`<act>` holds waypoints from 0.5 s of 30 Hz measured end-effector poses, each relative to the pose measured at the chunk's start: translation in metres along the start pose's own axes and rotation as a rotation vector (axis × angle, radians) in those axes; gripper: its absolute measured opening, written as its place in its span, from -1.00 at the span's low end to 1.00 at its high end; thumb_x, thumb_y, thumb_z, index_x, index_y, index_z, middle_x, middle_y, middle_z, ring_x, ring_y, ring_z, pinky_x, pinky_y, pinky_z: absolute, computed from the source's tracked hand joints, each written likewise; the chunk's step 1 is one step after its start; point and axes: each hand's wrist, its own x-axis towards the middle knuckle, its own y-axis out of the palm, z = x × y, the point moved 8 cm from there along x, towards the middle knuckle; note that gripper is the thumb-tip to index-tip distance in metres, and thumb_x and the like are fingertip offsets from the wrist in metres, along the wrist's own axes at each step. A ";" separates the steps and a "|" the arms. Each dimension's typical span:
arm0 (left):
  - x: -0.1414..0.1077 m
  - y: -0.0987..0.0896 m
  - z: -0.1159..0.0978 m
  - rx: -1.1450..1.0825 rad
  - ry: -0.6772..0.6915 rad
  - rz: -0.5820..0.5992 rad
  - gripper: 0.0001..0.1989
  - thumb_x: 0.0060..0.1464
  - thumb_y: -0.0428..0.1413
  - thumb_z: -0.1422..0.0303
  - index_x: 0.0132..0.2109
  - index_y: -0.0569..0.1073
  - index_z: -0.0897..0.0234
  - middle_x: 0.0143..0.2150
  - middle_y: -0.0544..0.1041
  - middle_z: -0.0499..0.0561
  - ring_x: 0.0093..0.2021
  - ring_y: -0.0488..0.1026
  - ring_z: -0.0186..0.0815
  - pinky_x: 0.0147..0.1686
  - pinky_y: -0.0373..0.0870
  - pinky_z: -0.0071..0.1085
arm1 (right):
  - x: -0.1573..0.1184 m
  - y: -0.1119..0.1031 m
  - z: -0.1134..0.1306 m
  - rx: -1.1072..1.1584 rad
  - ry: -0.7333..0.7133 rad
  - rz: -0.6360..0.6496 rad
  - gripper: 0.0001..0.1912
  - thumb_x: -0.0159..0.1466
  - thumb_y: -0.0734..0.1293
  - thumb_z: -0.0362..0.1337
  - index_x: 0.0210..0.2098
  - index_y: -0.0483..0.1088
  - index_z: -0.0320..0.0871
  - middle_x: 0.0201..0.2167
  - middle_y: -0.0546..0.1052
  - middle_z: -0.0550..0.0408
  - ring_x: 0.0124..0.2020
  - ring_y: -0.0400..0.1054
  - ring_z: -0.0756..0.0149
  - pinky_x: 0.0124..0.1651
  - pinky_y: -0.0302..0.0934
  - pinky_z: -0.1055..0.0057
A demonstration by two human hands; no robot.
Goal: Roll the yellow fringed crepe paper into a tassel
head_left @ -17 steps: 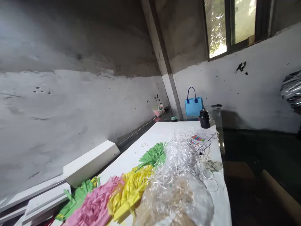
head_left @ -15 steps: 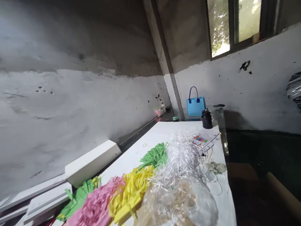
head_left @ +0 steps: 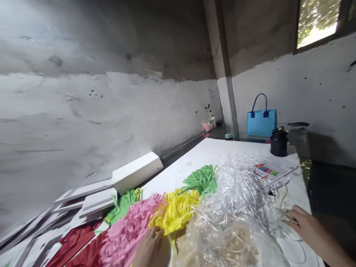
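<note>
From the bottom edge comes my left hand [head_left: 151, 245], fingers slightly apart and bent, touching the near edge of the yellow paper strips [head_left: 178, 211] beside the pink paper strips [head_left: 130, 231]; nothing shows in its grip. On the right, my right hand [head_left: 303, 225] has its thumb and fingers closed at a tangle of pale string [head_left: 279, 212], partly hidden by the fingers. Between my hands lie a heap of shiny white string [head_left: 236, 181] and a clear plastic bag [head_left: 219, 237] with tan contents. Green paper strips [head_left: 201, 180] lie behind the yellow ones.
Red strips [head_left: 79, 241] and white boards [head_left: 97, 202] lie at the left, near a long white box [head_left: 137, 170]. A black jar [head_left: 279, 142], a printed sheet [head_left: 268, 170] and a blue bag [head_left: 261, 122] are at the far right. A wall runs along the left.
Both hands have come into view, the left at the yellow strips and the right at the pale string. The view has turned left, so things appear farther right.
</note>
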 end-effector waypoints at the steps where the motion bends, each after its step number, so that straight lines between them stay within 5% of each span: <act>1: 0.006 -0.002 0.002 0.010 -0.005 -0.026 -0.72 0.13 0.09 0.15 -0.43 0.61 0.10 -0.36 0.66 0.05 -0.36 0.60 -0.14 -0.34 0.53 -0.27 | -0.001 0.003 -0.005 0.020 -0.002 0.018 -0.68 0.25 0.23 -0.11 -0.59 0.35 -0.05 -0.50 0.44 0.06 -0.53 0.43 0.25 -0.42 0.36 0.39; 5: 0.028 -0.056 -0.002 0.059 -0.076 -0.212 -0.59 0.12 0.04 0.01 -0.41 0.60 0.17 -0.35 0.67 0.14 -0.30 0.59 -0.03 -0.28 0.52 -0.17 | 0.003 -0.014 0.007 -0.004 -0.015 -0.106 -0.59 0.26 0.29 0.12 -0.18 0.50 -0.07 -0.16 0.57 -0.08 -0.32 0.56 0.08 -0.41 0.40 0.31; 7: 0.035 -0.101 -0.017 0.066 -0.120 -0.277 -0.60 0.13 0.07 -0.01 -0.36 0.58 0.20 -0.43 0.62 0.07 -0.41 0.53 -0.13 -0.37 0.48 -0.27 | 0.006 -0.033 0.044 -0.034 -0.089 -0.227 -0.47 0.34 0.21 0.19 0.01 0.46 -0.06 -0.04 0.57 -0.09 -0.22 0.58 0.03 -0.36 0.44 0.28; 10: 0.028 -0.164 -0.053 -0.014 -0.204 -0.295 -0.61 0.13 0.13 -0.02 -0.18 0.58 0.21 -0.40 0.62 -0.03 -0.44 0.51 -0.25 -0.48 0.40 -0.46 | 0.005 -0.059 0.125 0.006 -0.257 -0.333 -0.57 0.43 0.18 0.13 -0.08 0.49 -0.03 -0.14 0.63 -0.01 -0.23 0.61 0.10 -0.33 0.48 0.33; 12: 0.008 -0.179 -0.074 -0.222 -0.342 -0.168 -0.55 0.05 0.21 -0.06 -0.11 0.59 0.19 -0.44 0.58 -0.08 -0.47 0.48 -0.27 -0.56 0.36 -0.49 | -0.003 -0.077 0.186 0.139 -0.407 -0.364 -0.70 0.46 0.22 0.00 -0.11 0.49 -0.02 -0.23 0.66 0.05 -0.29 0.61 0.19 -0.28 0.48 0.41; 15: -0.042 -0.164 -0.106 -0.491 -0.499 0.051 -0.53 -0.06 0.28 -0.08 -0.14 0.63 0.17 -0.46 0.58 -0.05 -0.42 0.54 -0.19 -0.53 0.43 -0.46 | -0.030 -0.093 0.275 0.397 -0.621 -0.282 -0.83 0.48 0.23 -0.22 -0.11 0.47 0.00 -0.32 0.66 0.11 -0.33 0.60 0.26 -0.21 0.47 0.45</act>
